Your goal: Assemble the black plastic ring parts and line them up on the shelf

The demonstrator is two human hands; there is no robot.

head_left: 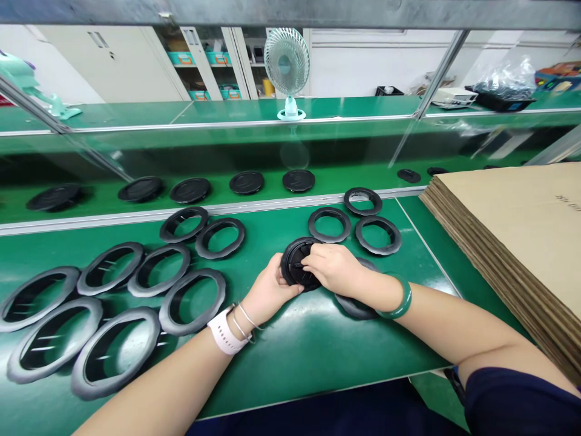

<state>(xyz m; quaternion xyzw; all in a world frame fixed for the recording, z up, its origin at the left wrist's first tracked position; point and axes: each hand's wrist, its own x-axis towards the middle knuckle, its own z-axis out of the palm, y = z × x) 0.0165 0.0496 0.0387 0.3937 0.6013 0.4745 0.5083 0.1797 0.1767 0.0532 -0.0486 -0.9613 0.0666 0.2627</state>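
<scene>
Above the green worktop, a round black plastic part (290, 266) is tilted toward me, with a raised rim and ridged details inside. My left hand (269, 292) is closed around its lower left edge, thumb on the near side. The fingers of my right hand (334, 266) are pinched together at a small raised piece near the part's middle and cover its right side. Under my right wrist lies a black ring (356, 307), partly hidden by the forearm. Another black ring (329, 225) lies just behind my hands, with two more beside it.
Several black rings (193, 301) cover the left of the green worktop (272, 375). Black discs (298, 180) sit in a row on the green strip behind a metal rail. Flat cardboard sheets (512, 212) are stacked at right. A small fan (287, 63) stands on the back shelf.
</scene>
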